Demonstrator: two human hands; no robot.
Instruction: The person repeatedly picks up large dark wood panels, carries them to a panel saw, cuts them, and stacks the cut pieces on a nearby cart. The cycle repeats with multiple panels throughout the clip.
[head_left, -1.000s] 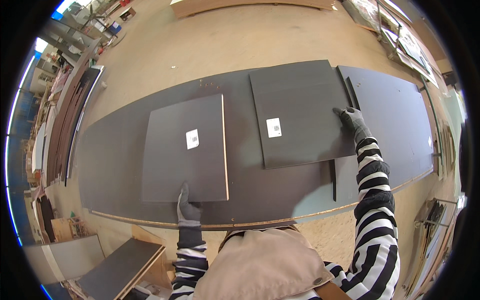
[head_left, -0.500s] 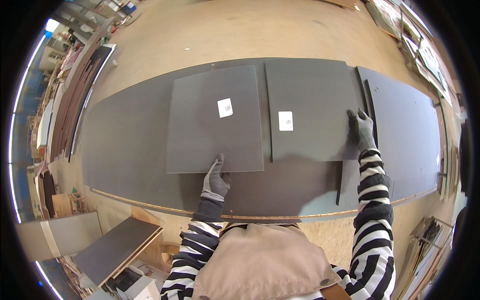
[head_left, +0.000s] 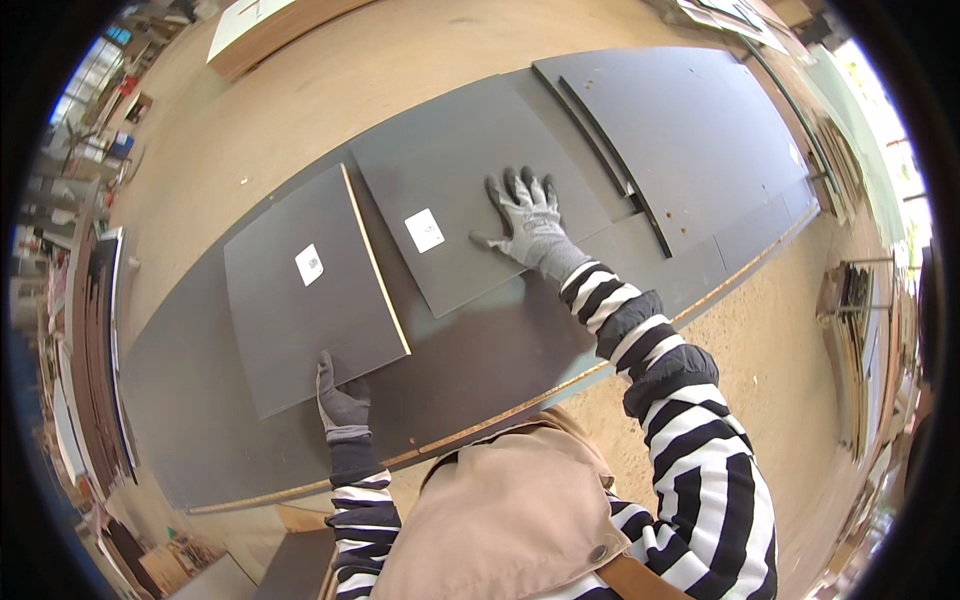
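My gloved left hand (head_left: 343, 398) grips the near edge of a dark grey panel (head_left: 290, 330), thumb on top and fingers underneath. This panel bears a white label (head_left: 309, 264) and shows a pale raw edge along its right side. To its right lies a second dark panel (head_left: 460, 150) with another white label (head_left: 424, 230). My gloved right hand (head_left: 527, 215) rests flat on that second panel near its closer edge, fingers spread. Both panels are over a long dark board (head_left: 470, 370) with a raw chipboard front edge.
A larger dark panel (head_left: 680, 130) lies at the right end, with narrow dark strips (head_left: 610, 150) along its left side. Stacked boards (head_left: 105, 350) stand at the left. Beyond the board, a pale-topped stack (head_left: 270, 30) sits on the floor. Racked sheets (head_left: 865, 360) stand at the right.
The view has turned, so the board appears slanted. My right hand has left the second panel's right edge and now lies flat on it. My left hand keeps its hold on the left panel.
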